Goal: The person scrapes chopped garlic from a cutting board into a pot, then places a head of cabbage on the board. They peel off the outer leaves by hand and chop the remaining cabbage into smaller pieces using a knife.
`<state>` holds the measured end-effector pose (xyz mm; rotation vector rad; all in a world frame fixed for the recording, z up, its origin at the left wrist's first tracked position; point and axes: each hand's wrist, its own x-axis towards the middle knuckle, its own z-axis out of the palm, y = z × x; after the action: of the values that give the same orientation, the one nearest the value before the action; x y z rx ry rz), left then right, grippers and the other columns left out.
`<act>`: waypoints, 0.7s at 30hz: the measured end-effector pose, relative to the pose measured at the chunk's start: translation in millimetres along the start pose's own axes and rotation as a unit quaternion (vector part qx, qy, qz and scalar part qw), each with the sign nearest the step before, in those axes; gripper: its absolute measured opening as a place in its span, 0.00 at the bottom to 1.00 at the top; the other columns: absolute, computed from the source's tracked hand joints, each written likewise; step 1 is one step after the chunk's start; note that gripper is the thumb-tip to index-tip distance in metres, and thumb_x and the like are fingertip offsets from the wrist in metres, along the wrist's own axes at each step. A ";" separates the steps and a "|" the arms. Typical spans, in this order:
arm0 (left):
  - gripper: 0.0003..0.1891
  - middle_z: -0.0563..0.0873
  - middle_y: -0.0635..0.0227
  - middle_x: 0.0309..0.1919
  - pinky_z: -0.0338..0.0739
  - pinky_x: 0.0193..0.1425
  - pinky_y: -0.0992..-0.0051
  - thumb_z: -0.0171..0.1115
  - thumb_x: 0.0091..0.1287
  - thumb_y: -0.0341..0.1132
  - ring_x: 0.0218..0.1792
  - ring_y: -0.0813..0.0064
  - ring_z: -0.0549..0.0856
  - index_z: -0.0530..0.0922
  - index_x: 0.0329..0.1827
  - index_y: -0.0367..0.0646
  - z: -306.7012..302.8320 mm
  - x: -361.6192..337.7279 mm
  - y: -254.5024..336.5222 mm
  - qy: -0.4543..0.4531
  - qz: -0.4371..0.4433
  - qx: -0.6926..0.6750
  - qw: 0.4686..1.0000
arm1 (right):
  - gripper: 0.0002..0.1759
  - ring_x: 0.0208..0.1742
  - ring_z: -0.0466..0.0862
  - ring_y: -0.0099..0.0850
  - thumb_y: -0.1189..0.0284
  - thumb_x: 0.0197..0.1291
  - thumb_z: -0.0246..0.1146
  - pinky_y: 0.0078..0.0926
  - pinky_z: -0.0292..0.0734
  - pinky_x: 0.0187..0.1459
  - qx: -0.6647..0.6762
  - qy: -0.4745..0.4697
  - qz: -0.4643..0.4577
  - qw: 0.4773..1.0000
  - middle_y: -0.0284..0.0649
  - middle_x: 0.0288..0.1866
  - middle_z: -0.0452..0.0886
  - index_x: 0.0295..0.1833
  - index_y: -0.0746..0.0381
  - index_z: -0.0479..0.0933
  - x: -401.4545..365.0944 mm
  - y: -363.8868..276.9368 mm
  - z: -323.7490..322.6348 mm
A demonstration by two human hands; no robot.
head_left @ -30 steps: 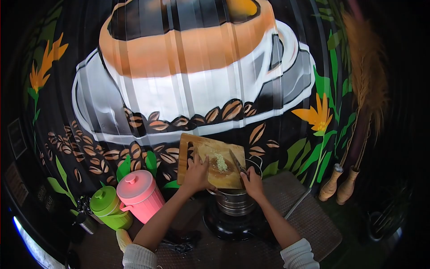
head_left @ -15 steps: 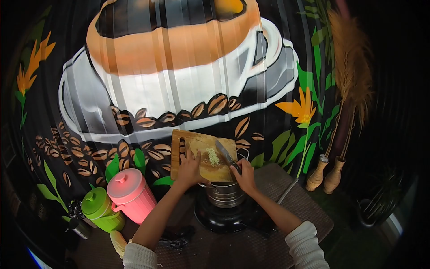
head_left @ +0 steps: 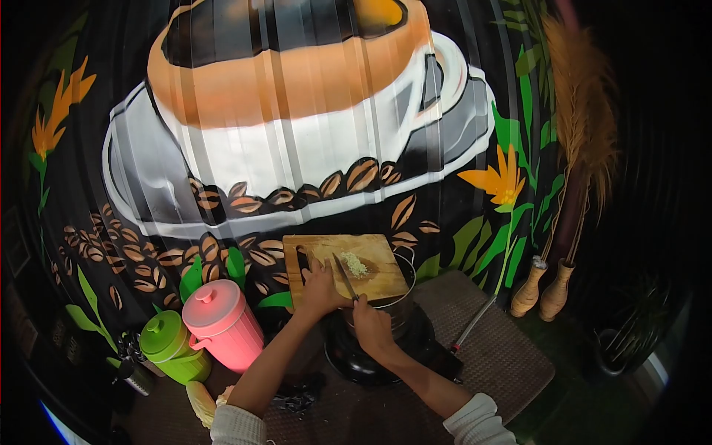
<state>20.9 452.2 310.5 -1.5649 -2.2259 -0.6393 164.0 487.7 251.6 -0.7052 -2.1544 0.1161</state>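
A wooden cutting board is tilted over a metal pot on a black stove. Pale chopped bits lie on the board's upper middle. My left hand grips the board at its lower left, the fingers over its surface. In my right hand is the handle of a knife. Its blade points up and left across the board, just left of the chopped bits. The pot's inside is mostly hidden by the board.
Pink and green lidded containers stand left on the brown table. A black plastic bag lies near my left forearm. Behind is a painted wall; two woven vases stand at the right.
My right hand has moved left and down with the knife, whose blade went from the right of the chopped bits to their left. The board sits lower and flatter over the pot.
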 end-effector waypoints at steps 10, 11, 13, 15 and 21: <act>0.68 0.72 0.38 0.57 0.61 0.62 0.52 0.84 0.20 0.48 0.61 0.46 0.67 0.59 0.65 0.15 -3.7 6.5 -3.3 -0.029 0.030 -0.009 0.999 | 0.08 0.26 0.86 0.37 0.71 0.61 0.60 0.29 0.80 0.26 -0.107 -0.038 -0.046 0.992 0.44 0.27 0.82 0.40 0.63 0.70 6.6 3.9 16.7; 0.67 0.68 0.37 0.58 0.64 0.62 0.53 0.84 0.20 0.47 0.57 0.43 0.67 0.59 0.67 0.19 -0.4 8.4 -6.8 -0.035 0.045 0.007 0.998 | 0.08 0.28 0.86 0.38 0.71 0.61 0.60 0.30 0.80 0.26 -0.107 -0.053 -0.038 0.992 0.45 0.28 0.82 0.40 0.63 0.70 6.8 4.1 17.4; 0.66 0.64 0.37 0.60 0.67 0.62 0.54 0.85 0.21 0.45 0.54 0.40 0.68 0.60 0.69 0.22 -2.3 8.7 -5.4 -0.041 0.060 0.022 0.997 | 0.09 0.28 0.86 0.39 0.72 0.60 0.60 0.30 0.81 0.28 -0.079 -0.049 -0.035 0.995 0.45 0.29 0.82 0.41 0.64 0.70 8.0 2.3 17.4; 0.67 0.65 0.40 0.58 0.67 0.61 0.53 0.85 0.20 0.43 0.53 0.42 0.68 0.59 0.68 0.23 -3.6 7.2 -1.8 -0.026 0.062 0.018 0.998 | 0.09 0.29 0.86 0.41 0.72 0.59 0.60 0.31 0.82 0.29 -0.051 -0.044 -0.030 0.997 0.46 0.29 0.82 0.41 0.64 0.70 10.6 0.1 18.0; 0.67 0.65 0.41 0.58 0.66 0.62 0.53 0.86 0.19 0.40 0.53 0.41 0.67 0.60 0.68 0.23 -8.7 10.5 -2.1 -0.046 0.068 0.036 0.996 | 0.12 0.33 0.86 0.48 0.73 0.58 0.62 0.38 0.83 0.33 0.016 -0.071 0.013 0.997 0.50 0.31 0.83 0.42 0.67 0.68 29.5 -1.6 17.9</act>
<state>15.6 455.2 322.9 -1.7224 -2.1582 -0.4512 135.6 504.6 261.3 -0.7258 -2.2733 0.2203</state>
